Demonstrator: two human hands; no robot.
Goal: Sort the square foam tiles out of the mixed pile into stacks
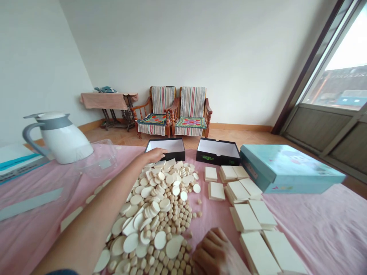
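Note:
My left hand (156, 154) reaches forward over the pile, its fingers closed at the near rim of an open black box (177, 156) with a white inside. Its fingertips are partly hidden. Below it spreads a heap of pale wooden discs (159, 240) in several sizes, with many small wooden cubes (174, 210) among them. My right hand (213, 252) rests on the pink cloth, fingers curled in, between the cubes and the stacks of square wooden pieces (247, 217). Whatever may be under its fingers is hidden.
A second open black box (218, 151) stands at the back, beside a light blue lidded box (295, 168). To the left are a white jug (64, 137), a clear plastic container (99, 160) and a clear tray (34, 200). Two wooden armchairs (163, 99) stand by the wall.

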